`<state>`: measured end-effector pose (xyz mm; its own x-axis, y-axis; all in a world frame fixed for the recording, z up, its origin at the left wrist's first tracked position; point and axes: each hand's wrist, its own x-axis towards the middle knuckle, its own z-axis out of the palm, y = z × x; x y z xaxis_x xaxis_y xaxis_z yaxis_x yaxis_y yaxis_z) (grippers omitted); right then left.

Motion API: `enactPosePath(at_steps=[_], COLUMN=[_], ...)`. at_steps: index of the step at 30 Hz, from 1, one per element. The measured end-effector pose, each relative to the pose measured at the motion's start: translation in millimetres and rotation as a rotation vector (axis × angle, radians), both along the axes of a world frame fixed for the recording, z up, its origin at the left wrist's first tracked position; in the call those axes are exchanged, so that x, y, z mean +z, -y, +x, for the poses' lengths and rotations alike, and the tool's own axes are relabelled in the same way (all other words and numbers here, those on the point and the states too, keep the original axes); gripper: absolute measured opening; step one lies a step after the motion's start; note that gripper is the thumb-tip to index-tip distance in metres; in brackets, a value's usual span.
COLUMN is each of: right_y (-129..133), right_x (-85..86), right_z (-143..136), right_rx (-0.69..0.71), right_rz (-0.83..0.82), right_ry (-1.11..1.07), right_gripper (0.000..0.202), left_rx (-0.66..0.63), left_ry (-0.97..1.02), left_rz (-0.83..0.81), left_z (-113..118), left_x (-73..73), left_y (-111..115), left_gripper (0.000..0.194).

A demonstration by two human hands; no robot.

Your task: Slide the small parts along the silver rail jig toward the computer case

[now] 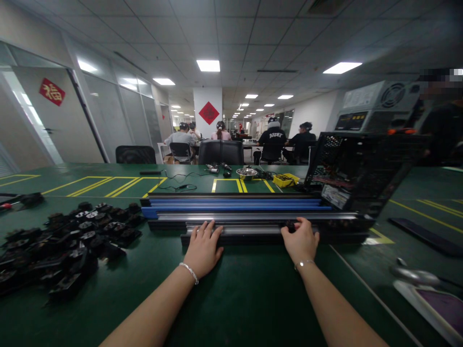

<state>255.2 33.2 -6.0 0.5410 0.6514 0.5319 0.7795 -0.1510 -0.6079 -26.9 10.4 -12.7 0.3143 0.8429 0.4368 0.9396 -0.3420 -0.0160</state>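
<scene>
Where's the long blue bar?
In the head view, the blue bar lies across the green table near the middle, beyond the left hand and right hand, its right end near the computer case.

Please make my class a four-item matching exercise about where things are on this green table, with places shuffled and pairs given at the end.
1. Small black part
2. Heap of black parts
3. Yellow basket
4. Front rail

A. Beyond the rails, near the computer case
B. Under the left grip
C. On the table's left side
D. At the right grip's fingertips

Pairs: 1-D, 2-C, 3-A, 4-B
</scene>
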Motion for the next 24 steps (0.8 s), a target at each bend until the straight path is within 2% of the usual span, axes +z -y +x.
enactPosePath(at_steps=[8, 24], right_y=[2.7, 1.9], right_x=[4.6, 3.3], right_z=[-1.9, -2.3], right_rx=[0.018, 0.029], right_rz=[-0.013, -0.004], right_ry=[0.019, 0.000], right_gripper=[0.042, 0.040], left_rx=[0.001, -0.015], left_ry=[0.004, 0.012], left_rz=[-0.005, -0.009], left_z=[0.8, -0.3], left_x=[2.2, 2.9], left_y=[0.7, -0.8], left_gripper=[0.054, 0.052])
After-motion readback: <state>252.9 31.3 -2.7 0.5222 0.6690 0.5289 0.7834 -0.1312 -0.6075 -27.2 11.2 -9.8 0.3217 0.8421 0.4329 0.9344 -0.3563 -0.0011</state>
